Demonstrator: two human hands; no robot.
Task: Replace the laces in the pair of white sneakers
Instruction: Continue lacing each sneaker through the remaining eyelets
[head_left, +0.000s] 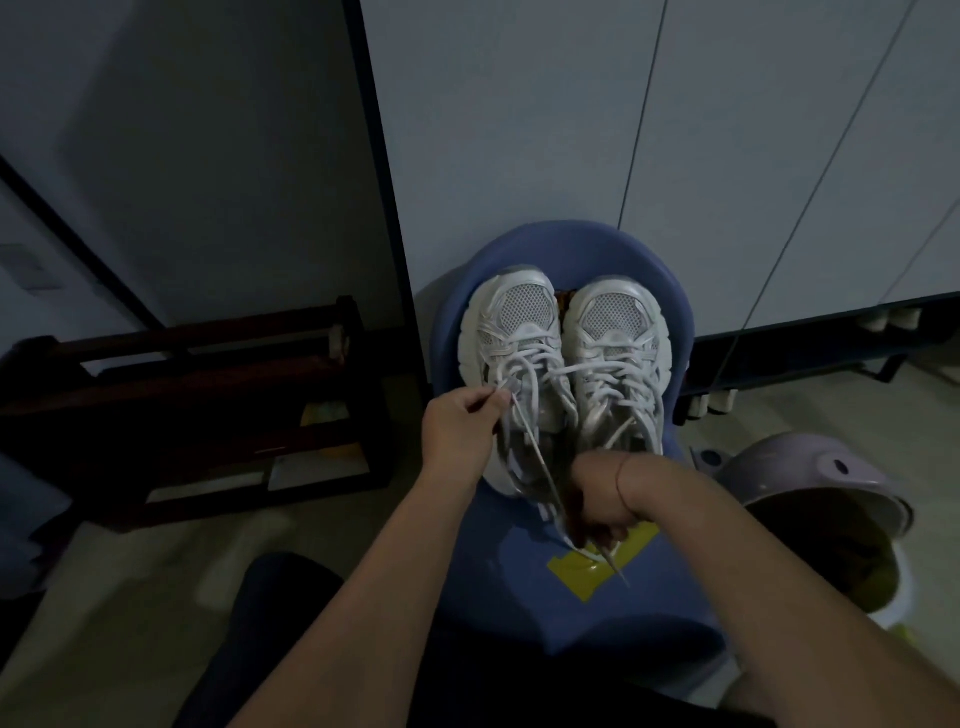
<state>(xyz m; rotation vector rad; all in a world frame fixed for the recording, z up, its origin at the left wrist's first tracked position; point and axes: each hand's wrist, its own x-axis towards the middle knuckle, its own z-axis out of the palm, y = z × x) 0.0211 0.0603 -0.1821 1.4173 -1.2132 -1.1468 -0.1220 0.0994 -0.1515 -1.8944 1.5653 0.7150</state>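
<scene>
We look down on two white sneakers with mesh toes and chunky soles, side by side on a blue plastic stool (571, 618), toes pointing away from us. The left sneaker (511, 322) lies nearest the left hand (460, 428), which pinches a flat pale lace (537, 457) at its upper eyelets; the right sneaker (618, 322) sits just beside it. The lace runs straight back toward us along the shoe's length into the right hand (597, 501), curled round the lace ends by the heels; loose tips trail over a glossy yellow tape patch (582, 574). We judge the next pull follows that line.

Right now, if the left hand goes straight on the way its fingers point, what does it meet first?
Probably the crossed lacing of the sneaker on the left; the left hand pinches one lace there.
</scene>
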